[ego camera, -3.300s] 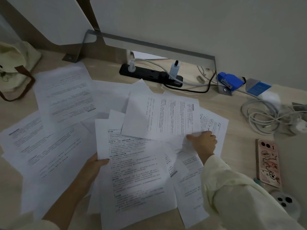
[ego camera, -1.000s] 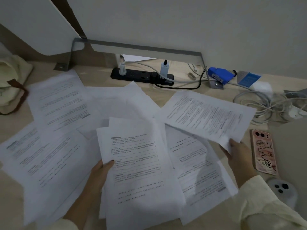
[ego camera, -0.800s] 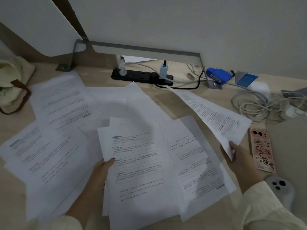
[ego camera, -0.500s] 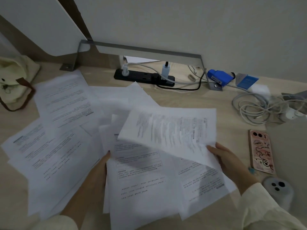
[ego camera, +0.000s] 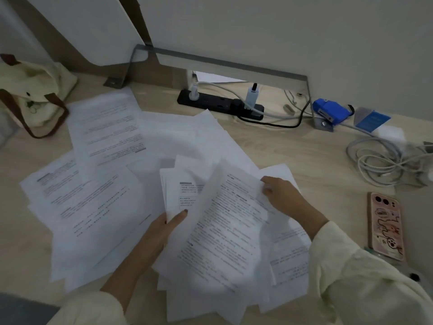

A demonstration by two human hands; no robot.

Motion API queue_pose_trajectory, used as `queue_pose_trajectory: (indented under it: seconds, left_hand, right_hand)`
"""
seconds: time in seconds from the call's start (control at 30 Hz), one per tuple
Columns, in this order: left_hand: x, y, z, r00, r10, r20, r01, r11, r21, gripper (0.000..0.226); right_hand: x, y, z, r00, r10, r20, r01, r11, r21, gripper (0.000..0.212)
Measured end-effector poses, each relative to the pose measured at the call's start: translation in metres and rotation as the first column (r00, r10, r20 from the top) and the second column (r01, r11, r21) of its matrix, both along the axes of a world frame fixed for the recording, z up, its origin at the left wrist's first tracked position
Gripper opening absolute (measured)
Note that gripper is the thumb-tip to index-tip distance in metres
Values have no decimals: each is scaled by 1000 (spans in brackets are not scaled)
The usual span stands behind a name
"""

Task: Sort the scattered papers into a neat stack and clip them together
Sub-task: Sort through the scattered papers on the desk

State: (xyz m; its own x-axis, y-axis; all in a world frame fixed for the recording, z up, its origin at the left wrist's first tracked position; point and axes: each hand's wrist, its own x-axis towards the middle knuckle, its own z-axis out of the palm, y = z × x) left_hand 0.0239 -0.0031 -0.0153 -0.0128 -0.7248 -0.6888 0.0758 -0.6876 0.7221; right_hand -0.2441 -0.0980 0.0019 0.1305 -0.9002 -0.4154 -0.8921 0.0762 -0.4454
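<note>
Left hand (ego camera: 164, 227) grips a small stack (ego camera: 179, 193), thumb on top; right hand (ego camera: 283, 198) pinches the far corner of a printed sheet (ego camera: 225, 233) over it. Loose papers (ego camera: 105, 137) spread left across the tabletop (ego camera: 311, 160).

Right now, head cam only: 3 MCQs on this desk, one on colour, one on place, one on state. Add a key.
1. What colour is the power strip?
A white
B black
C blue

2. Where does the phone lie?
A on the power strip
B under the papers
C on the desk, right of the papers

3. What is the right hand doing?
A gripping the top sheet by its far corner
B lying flat on the desk
C holding the phone

Key:
1 B, its body is dark against the pale desk.
2 C, its pink case lies on bare desk beyond the right sleeve.
3 A, the fingers curl round the sheet's corner.
</note>
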Motion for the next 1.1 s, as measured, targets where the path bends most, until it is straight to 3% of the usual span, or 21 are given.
queue_pose_trajectory:
  seconds: [0.17, 0.27, 0.33, 0.43, 0.6, 0.7, 0.8, 0.87, 1.0, 1.1]
  left_hand:
    - [-16, 3, -4, 984, 57, 171, -31, 988, -149, 35]
    - [-17, 5, -6, 974, 115, 195, -85, 984, -155, 30]
    - [-14, 6, -10, 966, 134, 223, -104, 984, -143, 31]
    - [-8, 9, -17, 953, 146, 264, -115, 985, -130, 33]
    - [-2, 9, -24, 943, 163, 290, -142, 986, -90, 33]
    - [0, 7, -24, 945, 144, 293, -124, 989, -86, 36]
    - [3, 7, -23, 943, 147, 298, -124, 988, -95, 36]
    - [5, 6, -23, 942, 133, 310, -111, 990, -88, 36]
    - [7, 7, -23, 946, 108, 307, -83, 992, -92, 37]
    - [9, 10, -22, 948, 103, 301, -75, 992, -103, 35]
  right_hand:
    - [50, -4, 2, 975, 21, 223, 36, 968, -248, 31]
    - [38, -6, -1, 924, -184, 336, 269, 936, -226, 40]
    - [8, -1, -11, 890, -378, 256, 424, 892, -158, 41]
    - [-41, 27, -24, 806, -592, -6, 592, 806, 9, 51]
    - [-72, 81, -28, 743, -657, -126, 666, 744, 49, 69]
    - [-74, 89, -34, 717, -693, -80, 697, 712, 83, 62]
    - [-73, 87, -35, 749, -660, -50, 659, 736, 157, 27]
    - [-72, 89, -35, 767, -640, -33, 636, 753, 170, 19]
    - [-81, 94, -25, 653, -750, 106, 745, 662, 88, 9]
    - [-93, 98, -15, 557, -793, 245, 827, 558, -74, 20]
